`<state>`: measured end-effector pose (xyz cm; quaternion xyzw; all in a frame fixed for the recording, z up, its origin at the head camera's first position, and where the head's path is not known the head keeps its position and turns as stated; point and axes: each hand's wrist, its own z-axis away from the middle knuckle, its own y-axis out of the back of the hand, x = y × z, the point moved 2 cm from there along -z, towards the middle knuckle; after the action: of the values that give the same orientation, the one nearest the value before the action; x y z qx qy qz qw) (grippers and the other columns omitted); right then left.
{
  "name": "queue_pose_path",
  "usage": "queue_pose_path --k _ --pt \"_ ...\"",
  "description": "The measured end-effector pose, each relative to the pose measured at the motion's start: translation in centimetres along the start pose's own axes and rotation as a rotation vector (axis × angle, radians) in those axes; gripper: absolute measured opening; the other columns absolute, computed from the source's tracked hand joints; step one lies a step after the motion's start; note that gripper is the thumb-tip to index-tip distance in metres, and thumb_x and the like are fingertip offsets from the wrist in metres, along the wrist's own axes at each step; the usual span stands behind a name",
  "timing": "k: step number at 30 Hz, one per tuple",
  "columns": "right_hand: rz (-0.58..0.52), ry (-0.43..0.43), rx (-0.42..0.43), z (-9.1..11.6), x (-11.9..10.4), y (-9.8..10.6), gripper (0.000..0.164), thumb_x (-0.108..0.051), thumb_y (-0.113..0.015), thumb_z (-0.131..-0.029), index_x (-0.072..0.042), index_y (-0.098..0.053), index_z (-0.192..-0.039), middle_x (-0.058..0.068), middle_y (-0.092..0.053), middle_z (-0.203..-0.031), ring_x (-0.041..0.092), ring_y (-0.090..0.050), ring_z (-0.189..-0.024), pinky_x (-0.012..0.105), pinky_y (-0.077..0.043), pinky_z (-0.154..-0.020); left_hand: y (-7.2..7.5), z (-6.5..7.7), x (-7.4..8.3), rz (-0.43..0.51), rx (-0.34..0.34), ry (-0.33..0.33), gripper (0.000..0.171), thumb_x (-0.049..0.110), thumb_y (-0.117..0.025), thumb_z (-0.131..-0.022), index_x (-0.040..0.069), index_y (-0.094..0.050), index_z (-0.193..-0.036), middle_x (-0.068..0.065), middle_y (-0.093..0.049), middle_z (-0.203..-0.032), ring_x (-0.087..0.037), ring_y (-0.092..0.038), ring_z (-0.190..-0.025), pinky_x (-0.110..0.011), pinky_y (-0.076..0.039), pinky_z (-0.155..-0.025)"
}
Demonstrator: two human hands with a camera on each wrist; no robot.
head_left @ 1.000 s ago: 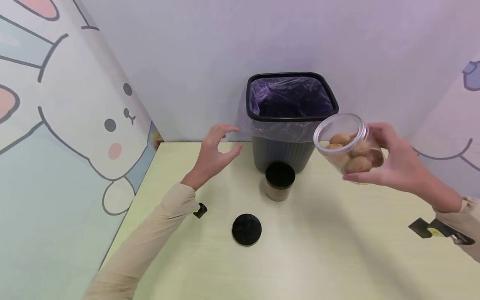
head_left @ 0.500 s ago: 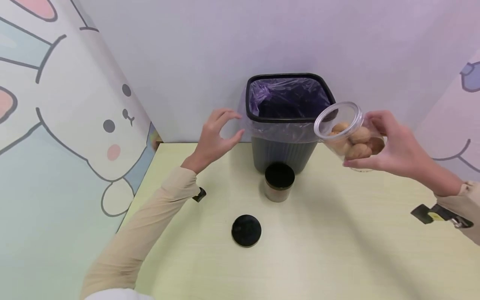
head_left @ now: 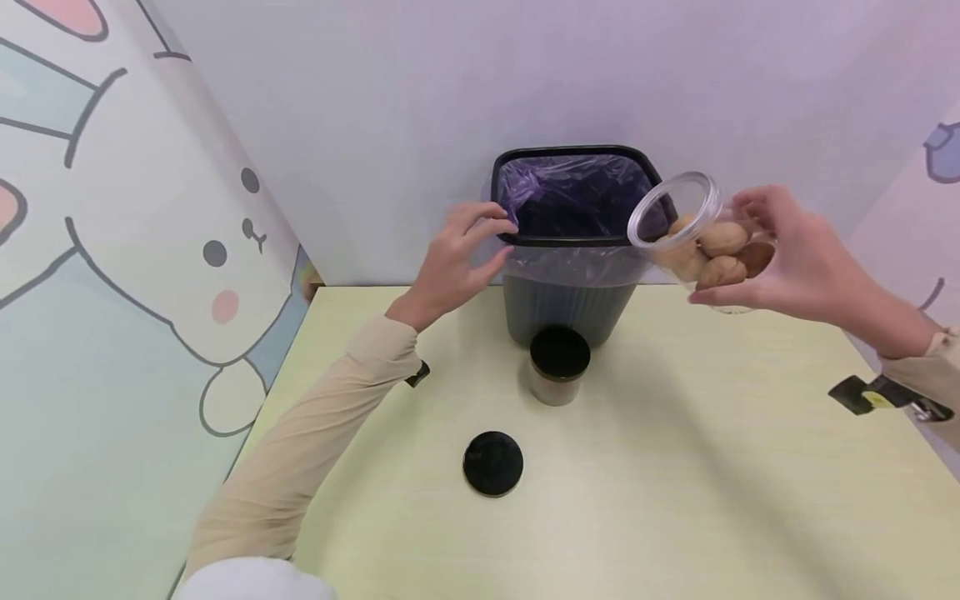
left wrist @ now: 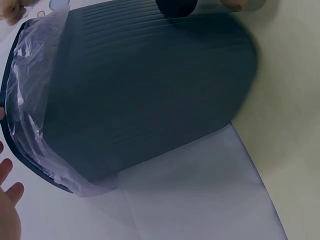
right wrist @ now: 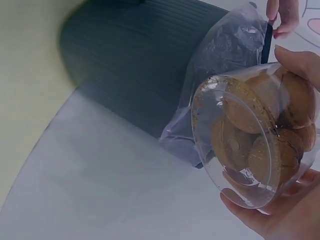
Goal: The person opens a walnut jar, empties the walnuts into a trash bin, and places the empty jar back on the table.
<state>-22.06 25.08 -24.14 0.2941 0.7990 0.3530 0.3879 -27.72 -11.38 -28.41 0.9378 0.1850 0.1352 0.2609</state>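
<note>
My right hand [head_left: 798, 254] grips a clear plastic jar [head_left: 678, 196] round its side. The jar is lidless and tilted, its mouth turned left and overlapping the right rim of the trash bin [head_left: 577, 308]. Inside are several round brown walnut-like pieces [right wrist: 240, 140]. The dark bin has a ribbed wall and a translucent purplish liner [right wrist: 220, 55] folded over its black rim. My left hand [head_left: 457, 262] is at the bin's left front corner, fingers loosely bent and apart from the thumb, fingertips right at the rim. In the left wrist view only some fingertips [left wrist: 15, 192] show.
A small jar [head_left: 553, 387] with a black lid stands on the table in front of the bin. Nearer lies a loose black lid [head_left: 492, 463]. Behind the bin rises a pale wall [head_left: 390, 125]; a rabbit mural [head_left: 165, 233] covers the left wall.
My right hand has raised the jar, with the pieces still inside, and tipped it further. My left hand has moved up and right to the bin's rim.
</note>
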Motion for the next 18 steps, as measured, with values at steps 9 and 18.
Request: queue_pose_path --k 9,18 --pt "0.030 -0.021 -0.037 -1.2 0.2 0.6 0.106 -0.018 -0.096 -0.046 -0.003 -0.036 -0.132 0.023 -0.057 -0.109 0.031 -0.054 -0.093 0.021 -0.032 -0.070 -1.0 -0.6 0.0 -0.061 -0.011 -0.015 0.009 0.014 -0.068 -0.087 0.007 -0.068 -0.092 -0.008 -0.058 -0.098 -0.024 -0.049 -0.094 -0.035 -0.045 -0.078" --pt "0.089 -0.035 -0.047 -2.8 0.3 1.2 0.103 -0.022 -0.095 -0.047 -0.005 -0.038 -0.131 0.024 -0.056 -0.107 0.040 -0.054 -0.093 0.026 -0.031 -0.069 -1.0 -0.9 0.1 -0.114 -0.060 -0.078 0.010 0.015 -0.067 -0.088 0.006 -0.067 -0.093 -0.008 -0.060 -0.097 -0.023 -0.050 -0.091 -0.031 -0.046 -0.070"
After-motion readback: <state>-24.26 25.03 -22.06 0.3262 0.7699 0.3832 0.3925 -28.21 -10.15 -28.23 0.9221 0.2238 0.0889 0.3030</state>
